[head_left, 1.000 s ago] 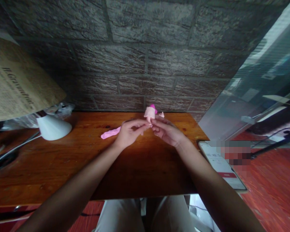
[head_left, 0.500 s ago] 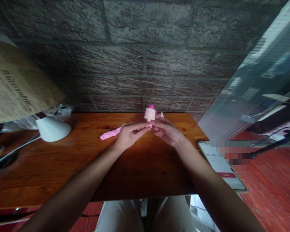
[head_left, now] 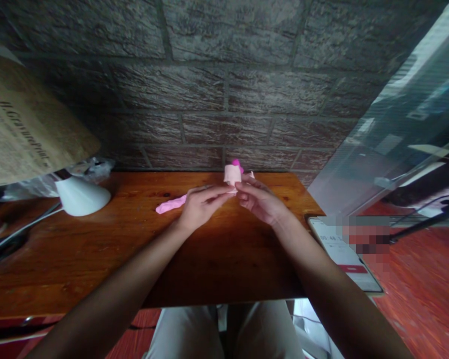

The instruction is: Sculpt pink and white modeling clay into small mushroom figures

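Observation:
Both my hands meet above the middle of the wooden table. Between their fingertips is a small pale pink, clay-like piece (head_left: 232, 174) with a broad, roughly square upper part and a narrower lower bit. My left hand (head_left: 204, 203) is closed, its fingertips pressed at the lower end of the piece. From the other side, my right hand (head_left: 260, 199) pinches the piece near its lower right with curled fingers. A bright magenta lump (head_left: 236, 163) shows just behind its top; whether they join is unclear. A longer pink strip (head_left: 171, 204) lies left of my left hand, partly hidden by it.
A lamp with a white base (head_left: 84, 194) and printed brown shade (head_left: 33, 119) stands at the left, with a crumpled clear bag (head_left: 93, 170) behind. A phone (head_left: 344, 254) lies at the table's right edge. A brick wall (head_left: 202, 89) rises behind the table (head_left: 108, 259).
The view has shifted slightly. My right fingertips have moved a little against the lower part of the pale pink piece; both hands otherwise keep their places.

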Demonstrator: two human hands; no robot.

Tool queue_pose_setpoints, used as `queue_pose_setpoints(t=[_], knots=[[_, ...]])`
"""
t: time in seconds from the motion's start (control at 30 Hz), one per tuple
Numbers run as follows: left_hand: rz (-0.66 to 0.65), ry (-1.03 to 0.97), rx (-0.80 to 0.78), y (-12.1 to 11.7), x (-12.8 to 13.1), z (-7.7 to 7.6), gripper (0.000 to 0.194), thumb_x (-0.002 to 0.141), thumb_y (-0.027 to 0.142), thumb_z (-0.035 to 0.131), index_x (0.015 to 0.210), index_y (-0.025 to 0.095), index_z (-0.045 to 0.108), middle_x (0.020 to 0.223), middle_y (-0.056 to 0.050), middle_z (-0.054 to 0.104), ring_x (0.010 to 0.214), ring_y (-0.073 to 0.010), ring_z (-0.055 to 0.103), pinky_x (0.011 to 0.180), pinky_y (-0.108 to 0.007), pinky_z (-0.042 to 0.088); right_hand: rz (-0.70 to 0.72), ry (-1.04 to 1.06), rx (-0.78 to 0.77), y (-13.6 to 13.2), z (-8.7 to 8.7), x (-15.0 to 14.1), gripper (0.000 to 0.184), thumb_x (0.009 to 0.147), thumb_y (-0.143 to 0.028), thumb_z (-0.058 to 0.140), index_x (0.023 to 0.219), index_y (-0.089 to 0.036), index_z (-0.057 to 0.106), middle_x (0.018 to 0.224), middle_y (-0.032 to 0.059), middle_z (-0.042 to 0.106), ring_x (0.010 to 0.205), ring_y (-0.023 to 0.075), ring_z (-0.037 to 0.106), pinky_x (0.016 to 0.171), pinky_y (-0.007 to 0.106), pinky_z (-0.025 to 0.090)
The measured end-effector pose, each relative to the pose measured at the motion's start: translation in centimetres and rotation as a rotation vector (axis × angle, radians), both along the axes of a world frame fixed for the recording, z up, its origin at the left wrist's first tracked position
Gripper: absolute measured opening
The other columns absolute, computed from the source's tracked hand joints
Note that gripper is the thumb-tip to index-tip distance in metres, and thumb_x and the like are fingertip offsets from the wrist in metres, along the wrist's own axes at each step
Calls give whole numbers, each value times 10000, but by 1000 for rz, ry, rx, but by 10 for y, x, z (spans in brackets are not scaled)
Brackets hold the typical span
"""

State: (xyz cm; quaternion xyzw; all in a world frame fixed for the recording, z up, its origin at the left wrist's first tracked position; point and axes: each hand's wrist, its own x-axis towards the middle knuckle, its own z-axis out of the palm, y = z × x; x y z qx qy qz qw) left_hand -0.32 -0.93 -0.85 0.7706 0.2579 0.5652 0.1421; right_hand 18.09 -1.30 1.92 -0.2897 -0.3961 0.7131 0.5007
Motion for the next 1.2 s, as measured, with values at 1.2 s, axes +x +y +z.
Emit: queue_pose_setpoints(t=[1.2], knots=[[-191,-93,-325,-4,3,6,145,810,245,749,932,188,802,885,-64,794,522,-90,635,540,-201,544,47,34,-5,2,-5,4,381,620,-138,877,958,-189,708,643,-79,648,477,1,488,447,99,370]])
